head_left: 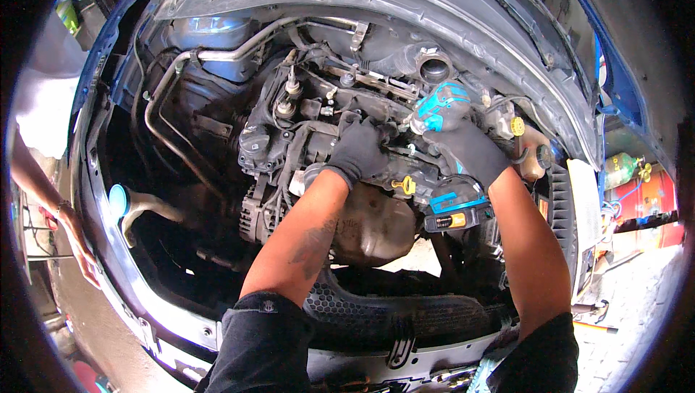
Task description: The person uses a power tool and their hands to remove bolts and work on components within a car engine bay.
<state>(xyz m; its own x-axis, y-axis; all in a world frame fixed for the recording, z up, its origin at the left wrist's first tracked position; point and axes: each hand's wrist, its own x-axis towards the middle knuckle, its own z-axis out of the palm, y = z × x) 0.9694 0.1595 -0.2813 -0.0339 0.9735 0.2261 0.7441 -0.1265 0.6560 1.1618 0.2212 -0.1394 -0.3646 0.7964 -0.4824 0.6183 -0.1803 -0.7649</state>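
Note:
Both of my hands wear dark gloves and reach over a car engine [266,134]. In my right hand [470,150] is a teal and black cordless impact driver [441,102], its fingers wrapped round the grip. The tool's nose points left toward the top of the engine, and its battery [460,217] hangs below the hand. My left hand [360,147] rests on the engine's middle, left of the driver. Its fingers are curled down, and what they grip is hidden. Just below and between the hands stands a yellow dipstick handle [405,186].
Behind the driver opens a black intake hose [434,67]. Metal pipes [163,96] curve along the left of the bay. A blue-capped filler neck [119,201] stands at left. Another person's hand [83,248] hangs beside the left fender. The front crossmember [347,360] lies under my forearms.

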